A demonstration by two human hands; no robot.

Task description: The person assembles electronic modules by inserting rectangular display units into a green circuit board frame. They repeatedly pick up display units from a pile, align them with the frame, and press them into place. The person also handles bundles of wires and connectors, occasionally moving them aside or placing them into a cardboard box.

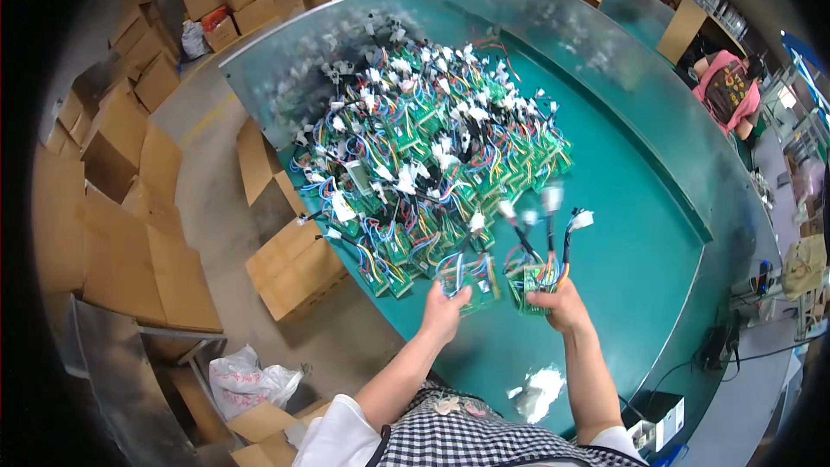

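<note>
Blurry circuit board (486,289) in left fingers (463,297)

From my end, I see a green table (618,177) across the middle of the frame. Circuit boards (424,125) with coloured wires (494,161) and white plugs (407,178) lie heaped on it, upper centre. Near bottom centre, a white patch (542,393) shows; scrap or glare, I can't tell.

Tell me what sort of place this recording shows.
Probably an electronics workshop or small factory: a heap of wired green circuit boards lies on a green-topped table, cardboard boxes stand beside it, and another person is in the background.
</note>
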